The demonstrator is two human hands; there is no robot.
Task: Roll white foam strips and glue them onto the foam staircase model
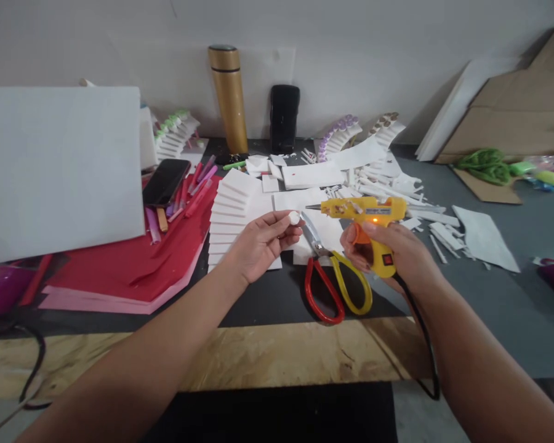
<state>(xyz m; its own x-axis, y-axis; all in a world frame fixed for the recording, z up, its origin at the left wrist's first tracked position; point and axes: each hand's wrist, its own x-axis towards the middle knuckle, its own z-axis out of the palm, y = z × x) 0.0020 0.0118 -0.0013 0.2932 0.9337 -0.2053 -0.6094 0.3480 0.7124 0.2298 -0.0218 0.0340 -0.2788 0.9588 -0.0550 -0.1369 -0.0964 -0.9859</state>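
My left hand point(268, 243) pinches a small round white piece point(294, 218) between thumb and fingertips. Wrapped round the handle of a yellow hot glue gun point(364, 211) is my right hand point(392, 246), with fingers at its orange trigger. The gun's light glows, and its metal nozzle points left, just above and apart from the white piece. Below both hands lie scissors point(324, 295) with one red and one yellow handle loop. A fan-like row of white foam steps point(228, 215) lies beside my left hand, partly covered by it.
Red sheets point(143, 271) and a dark phone point(167, 181) lie at left, near a large white board point(60, 172). A gold flask point(229, 101) and a black case point(284, 117) stand behind. White scraps point(447, 237) are scattered at right. A black cord point(425, 332) hangs over the wooden edge point(295, 357).
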